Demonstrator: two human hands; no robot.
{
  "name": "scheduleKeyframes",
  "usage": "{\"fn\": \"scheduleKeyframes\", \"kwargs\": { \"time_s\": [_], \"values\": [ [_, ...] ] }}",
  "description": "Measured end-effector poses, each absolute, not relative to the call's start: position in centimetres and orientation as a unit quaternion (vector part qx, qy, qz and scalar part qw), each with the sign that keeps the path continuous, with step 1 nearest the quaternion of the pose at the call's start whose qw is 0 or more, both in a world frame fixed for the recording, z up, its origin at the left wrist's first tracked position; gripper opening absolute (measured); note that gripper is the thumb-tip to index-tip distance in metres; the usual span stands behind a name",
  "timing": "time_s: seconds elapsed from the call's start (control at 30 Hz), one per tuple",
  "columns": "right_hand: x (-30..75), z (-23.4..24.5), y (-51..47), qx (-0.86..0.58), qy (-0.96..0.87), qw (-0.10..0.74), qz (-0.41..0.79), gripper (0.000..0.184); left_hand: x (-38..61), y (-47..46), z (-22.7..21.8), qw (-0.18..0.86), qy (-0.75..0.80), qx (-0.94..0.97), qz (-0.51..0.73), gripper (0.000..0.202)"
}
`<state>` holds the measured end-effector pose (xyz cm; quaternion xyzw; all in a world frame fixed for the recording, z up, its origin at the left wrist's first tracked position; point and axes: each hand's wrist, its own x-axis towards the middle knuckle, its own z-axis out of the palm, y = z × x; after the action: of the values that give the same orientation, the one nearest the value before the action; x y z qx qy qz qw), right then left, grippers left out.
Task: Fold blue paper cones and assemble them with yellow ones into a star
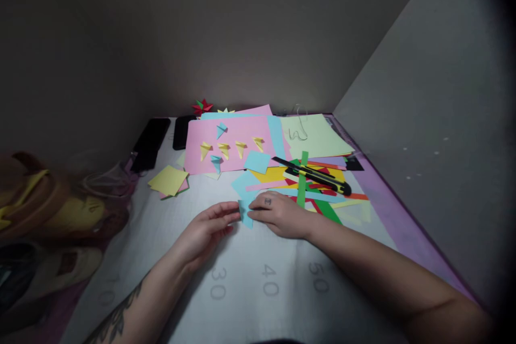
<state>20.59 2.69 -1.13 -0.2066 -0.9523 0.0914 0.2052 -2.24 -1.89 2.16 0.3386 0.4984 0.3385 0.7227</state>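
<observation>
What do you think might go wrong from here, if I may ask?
The utility knife lies just beyond the right hand, so reaching across might risk a cut if its blade is exposed, which I cannot tell. The small blue paper at the fingertips could crease unevenly if it slips.

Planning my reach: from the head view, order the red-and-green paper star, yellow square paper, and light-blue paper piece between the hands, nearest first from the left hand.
1. Light-blue paper piece: just right of the left hand.
2. Yellow square paper: ahead, to the left.
3. Red-and-green paper star: straight ahead, farthest back.
</observation>
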Motion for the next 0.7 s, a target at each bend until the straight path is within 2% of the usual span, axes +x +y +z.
{"fn": "scheduleKeyframes", "kwargs": {
  "time_s": [0.23, 0.4, 0.53, 0.7],
  "values": [
    [20.6, -1.3, 2.7, -0.201, -0.953, 0.197, 0.109, 0.032, -3.1, -1.8, 2.2, 0.719, 0.518, 0.370, 0.279, 0.036],
    [20.7, -1.2, 2.6, -0.202, -0.953, 0.199, 0.107, 0.032, -2.9, -1.8, 2.5, 0.596, 0.563, 0.535, 0.202, 0.039],
    [20.4, -1.4, 2.6, -0.196, -0.952, 0.213, 0.103, 0.034, -2.6, -1.8, 1.7, 0.478, 0.527, 0.667, 0.220, 0.030],
    [19.8, -2.1, 2.7, -0.207, -0.951, 0.204, 0.106, 0.038, -3.2, -1.5, 0.8, 0.363, 0.555, 0.704, 0.255, 0.033]
  ]
}}
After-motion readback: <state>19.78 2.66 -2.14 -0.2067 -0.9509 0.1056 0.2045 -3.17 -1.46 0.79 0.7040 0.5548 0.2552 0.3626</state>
